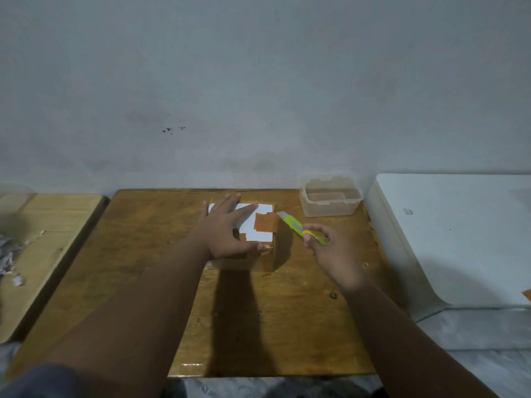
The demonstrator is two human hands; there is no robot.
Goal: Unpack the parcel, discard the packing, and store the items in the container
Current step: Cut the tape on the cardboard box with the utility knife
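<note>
A small cardboard parcel [260, 255] with a white label and brown tape patches on top sits in the middle of the wooden table [301, 326]. My left hand [227, 228] lies flat on the parcel's top with fingers spread, covering its left half. My right hand [330, 248] is just right of the parcel, pinching a yellow-green utility knife [298, 226]. The knife's tip points up-left, close to the parcel's top right corner. An empty clear plastic container [330, 201] without a lid stands at the table's back right.
A lighter wooden board [51, 225] lies to the left with crumpled scraps of packing [8, 259] on it. A white surface [459, 239] sits to the right of the table. A grey wall rises right behind the table.
</note>
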